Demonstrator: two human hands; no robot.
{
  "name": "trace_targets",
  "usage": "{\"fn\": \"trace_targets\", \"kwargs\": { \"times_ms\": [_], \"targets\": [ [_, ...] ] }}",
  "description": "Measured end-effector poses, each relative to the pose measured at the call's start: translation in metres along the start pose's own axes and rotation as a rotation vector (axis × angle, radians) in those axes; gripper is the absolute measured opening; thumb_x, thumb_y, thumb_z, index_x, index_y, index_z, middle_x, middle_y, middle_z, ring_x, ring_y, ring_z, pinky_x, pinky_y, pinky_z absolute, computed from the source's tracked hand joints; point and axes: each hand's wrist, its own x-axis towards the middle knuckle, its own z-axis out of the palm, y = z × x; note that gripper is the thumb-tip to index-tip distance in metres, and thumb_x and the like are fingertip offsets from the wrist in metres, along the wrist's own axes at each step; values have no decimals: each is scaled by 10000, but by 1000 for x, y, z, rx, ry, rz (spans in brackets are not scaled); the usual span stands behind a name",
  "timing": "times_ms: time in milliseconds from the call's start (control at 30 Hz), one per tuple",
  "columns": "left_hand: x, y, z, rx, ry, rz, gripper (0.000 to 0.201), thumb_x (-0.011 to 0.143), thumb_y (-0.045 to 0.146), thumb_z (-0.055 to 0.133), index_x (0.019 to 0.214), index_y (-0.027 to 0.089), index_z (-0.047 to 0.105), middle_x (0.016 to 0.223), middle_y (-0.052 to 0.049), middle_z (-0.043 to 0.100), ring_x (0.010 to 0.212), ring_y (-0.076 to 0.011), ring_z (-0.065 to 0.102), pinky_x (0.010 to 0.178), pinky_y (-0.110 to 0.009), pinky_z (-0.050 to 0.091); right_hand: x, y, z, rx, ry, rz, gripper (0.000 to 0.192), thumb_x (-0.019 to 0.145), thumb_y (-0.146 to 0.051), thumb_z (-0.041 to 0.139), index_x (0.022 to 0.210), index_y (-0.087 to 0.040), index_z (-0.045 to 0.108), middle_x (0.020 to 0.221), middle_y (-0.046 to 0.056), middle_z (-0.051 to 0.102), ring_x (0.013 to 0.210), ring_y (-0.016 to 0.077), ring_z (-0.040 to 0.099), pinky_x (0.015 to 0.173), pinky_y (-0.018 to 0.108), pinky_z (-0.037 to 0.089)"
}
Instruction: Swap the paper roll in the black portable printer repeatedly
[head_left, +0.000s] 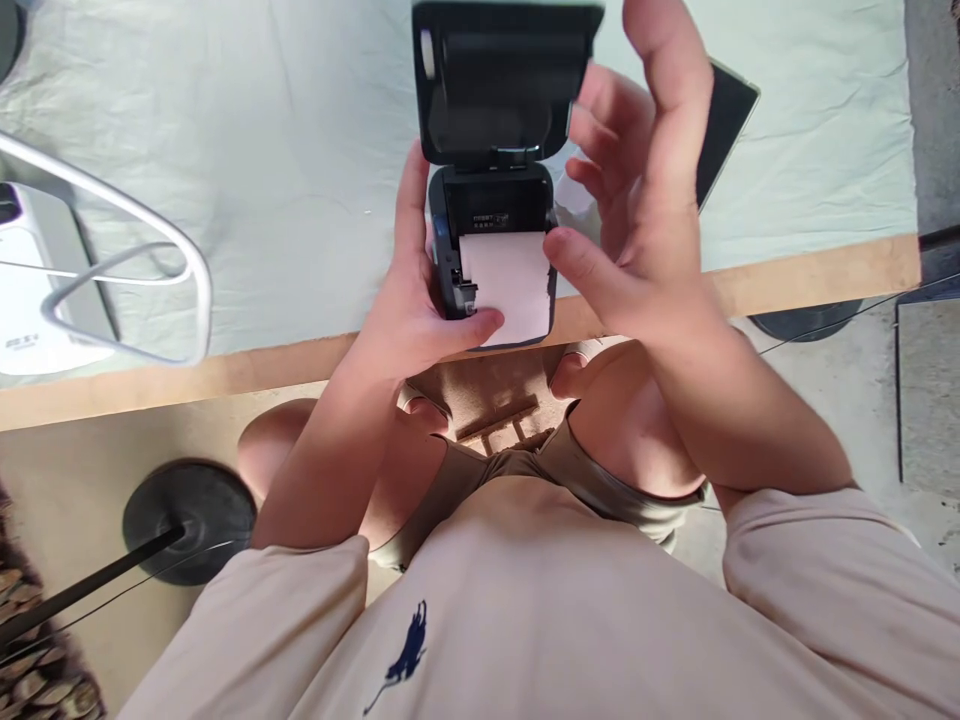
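A small black label printer is held over the table's front edge with its lid flipped up and open. A white paper roll lies in its bay, a strip of it hanging over the front. My left hand grips the printer's left side, thumb pressing the paper's lower left corner. My right hand is at the printer's right side, thumb touching the paper's upper right edge, fingers spread and raised beside the lid.
The table has a wooden edge and a pale green cloth. A dark flat tablet or phone lies behind my right hand. A white device with a metal frame sits at left. A black round stand base is on the floor.
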Motion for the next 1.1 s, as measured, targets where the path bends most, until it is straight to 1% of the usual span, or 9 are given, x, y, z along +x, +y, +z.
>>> {"fn": "trace_targets", "kwargs": {
  "times_ms": [100,233,400,567,733,867,967,1033,1100],
  "targets": [
    [-1,2,-1,27,-1,16,1338,573,197,932,1670,415,197,1496,-58,604,1233,-352,655,967,-454,604,2,4,1,18,62,-121,574,935,-365,535,1505,-329,479,1151,35,590,1099,204,593,1125,387,524],
    [-3,7,0,35,2,-26,1319,592,212,958,1662,409,214,1418,-67,653,1177,-370,675,970,-512,611,2,7,2,-113,68,-84,289,966,-448,586,1154,-270,714,1100,94,616,1108,241,611,1052,416,567],
    [-3,2,3,-91,70,45,1145,538,329,1016,1525,397,439,1384,-54,643,1263,-386,669,1005,-507,606,-1,10,7,-111,-58,0,336,936,-564,612,1167,-323,582,1292,75,568,1305,284,543,858,374,584],
    [-1,-7,0,-197,43,85,719,779,373,929,1391,396,552,1147,-30,701,1070,-309,728,827,-423,637,-1,10,11,-15,-134,54,397,896,-537,680,1184,-320,515,1321,62,558,1257,260,554,744,310,555],
    [3,-10,-10,-220,60,61,723,741,355,976,1365,400,613,1188,-15,724,1197,-347,679,960,-458,627,0,2,14,-27,-112,42,275,934,-436,667,1124,-310,513,1275,67,594,1280,239,546,758,312,585],
    [4,-11,-14,-264,4,97,885,582,543,1041,1362,411,643,1314,29,700,1477,-390,486,1177,-453,544,0,1,14,-134,-83,-31,304,911,-450,671,1142,-297,546,1319,98,616,1343,282,547,819,363,598],
    [1,-4,-6,-288,40,105,641,779,685,865,1321,396,681,1294,72,717,1590,-322,358,1296,-410,424,0,3,12,-231,-19,-100,361,873,-447,693,1176,-283,589,1411,118,596,1435,316,500,1012,443,567],
    [-1,0,0,-246,90,68,443,955,586,741,1330,359,681,1310,79,707,1565,-284,413,1309,-380,383,0,4,10,-272,-34,-95,395,875,-434,683,1236,-302,592,1451,101,586,1442,308,501,1122,472,520],
    [0,-2,2,-185,156,68,500,949,576,753,1353,296,662,1325,38,702,1478,-293,521,1252,-377,445,1,5,8,-257,-61,-88,451,872,-454,681,1290,-311,588,1443,94,596,1449,309,495,1146,483,517]
  ]
}}
